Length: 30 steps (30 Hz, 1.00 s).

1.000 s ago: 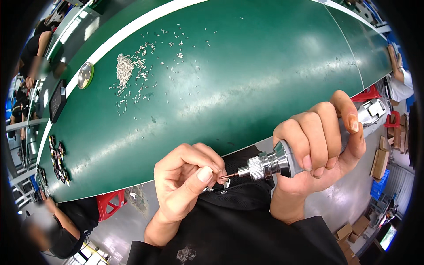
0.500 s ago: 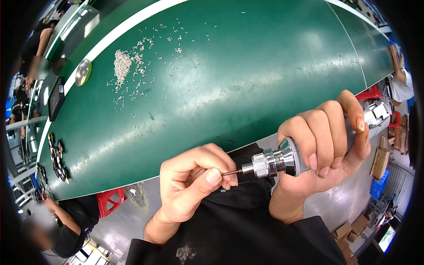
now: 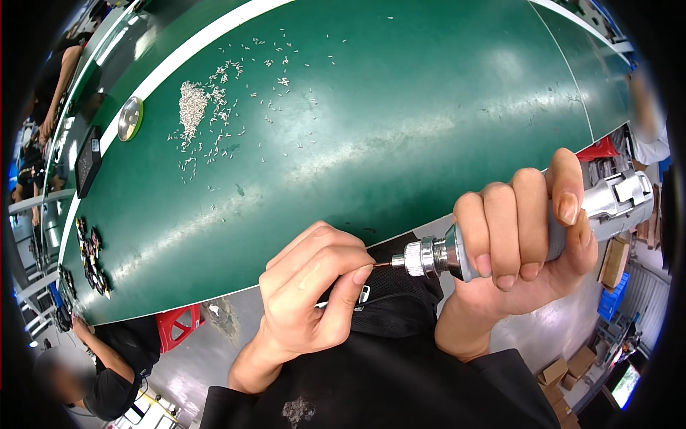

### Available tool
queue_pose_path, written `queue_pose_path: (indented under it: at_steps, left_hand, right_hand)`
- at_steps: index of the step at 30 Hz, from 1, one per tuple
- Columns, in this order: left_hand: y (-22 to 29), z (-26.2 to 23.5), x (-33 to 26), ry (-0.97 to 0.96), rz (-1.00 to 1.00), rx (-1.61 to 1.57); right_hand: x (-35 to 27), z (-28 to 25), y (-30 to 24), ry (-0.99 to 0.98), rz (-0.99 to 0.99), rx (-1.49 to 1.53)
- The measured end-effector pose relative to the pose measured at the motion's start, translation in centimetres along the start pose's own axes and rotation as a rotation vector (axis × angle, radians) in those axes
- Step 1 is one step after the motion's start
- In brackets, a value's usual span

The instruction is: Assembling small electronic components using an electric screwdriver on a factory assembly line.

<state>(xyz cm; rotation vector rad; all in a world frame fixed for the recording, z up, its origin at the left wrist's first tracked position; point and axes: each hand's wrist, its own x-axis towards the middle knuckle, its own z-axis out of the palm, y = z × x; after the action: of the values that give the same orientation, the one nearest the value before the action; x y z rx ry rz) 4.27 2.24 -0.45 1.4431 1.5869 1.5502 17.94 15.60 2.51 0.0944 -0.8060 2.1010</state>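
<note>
The right hand (image 3: 525,236) grips a metal power screwdriver (image 3: 493,239) level, just off the near edge of the green table (image 3: 400,121), so its thin bit meets a small part (image 3: 363,293) pinched shut in the left hand (image 3: 311,293). Far across that table, loose small screws (image 3: 194,107) lie heaped in no container, beside a round metal dish (image 3: 129,118) whose contents I cannot tell.

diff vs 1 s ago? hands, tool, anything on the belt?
The left hand has closed in on the bit at the tip of the silver power screwdriver; the small part seen below its fingers a second ago is now mostly hidden. The right hand keeps its grip on the tool, pointing left. The pile of small screws on the green belt is undisturbed.
</note>
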Motion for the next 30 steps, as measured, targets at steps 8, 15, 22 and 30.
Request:
queue_pose_path:
  at_steps: [8, 15, 22, 30]
  left_hand:
    - [0.2, -0.7, 1.3, -0.083, -0.036, -0.007]
    - [-1.1, -5.9, 8.3, -0.012, 0.102, 0.384]
    - [-8.8, -7.9, 24.8, 0.010, 0.140, 0.783]
    - [-12.8, -2.3, 35.6, 0.025, -0.063, 1.068]
  right_hand:
    - [0.6, -1.3, 0.6, 0.100, -0.063, 0.129]
    - [1.3, -3.2, 1.2, 0.346, -0.088, 0.116]
    - [1.5, -5.0, 2.5, 0.417, -0.042, 0.194]
    - [1.2, -5.8, 2.3, 0.338, 0.009, 0.244]
